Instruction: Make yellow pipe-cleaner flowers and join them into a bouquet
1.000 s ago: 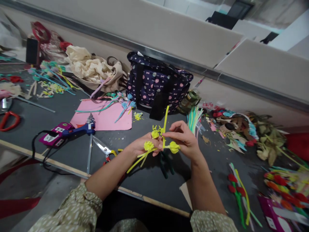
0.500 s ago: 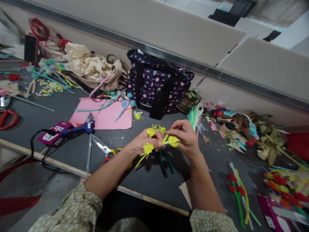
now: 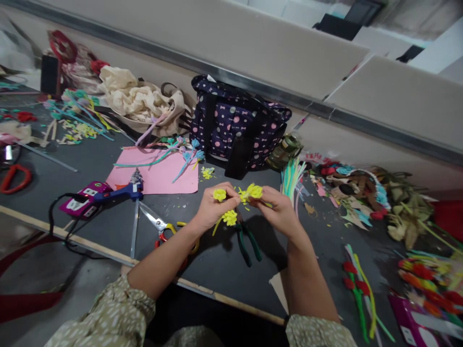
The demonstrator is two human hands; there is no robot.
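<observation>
Yellow pipe-cleaner flowers (image 3: pixel 229 218) are gripped in my left hand (image 3: pixel 213 208): one bloom shows above the fingers, another hangs below with a short stem. My right hand (image 3: pixel 277 208) pinches a further yellow pipe-cleaner flower (image 3: pixel 254 191), its head turned toward the left hand's fingertips. The two hands are close together over the dark table (image 3: pixel 224 270). Just beneath them lie green-handled pliers (image 3: pixel 248 241), handles toward me. Scissors with red and yellow handles (image 3: pixel 159 224) lie partly hidden under my left forearm.
A blue glue gun (image 3: pixel 121 193) rests by a purple power strip (image 3: pixel 85 198) and pink paper (image 3: pixel 155 176). Behind stand a dark patterned bag (image 3: pixel 238 120), a phone (image 3: pixel 238 156) and a green jar (image 3: pixel 285 150). Loose pipe cleaners (image 3: pixel 292 176) and red flowers (image 3: pixel 356 279) lie to the right.
My right hand has turned and moved slightly lower, and its flower now points up and left. The blooms in my left hand have shifted, the lower one moving right and up.
</observation>
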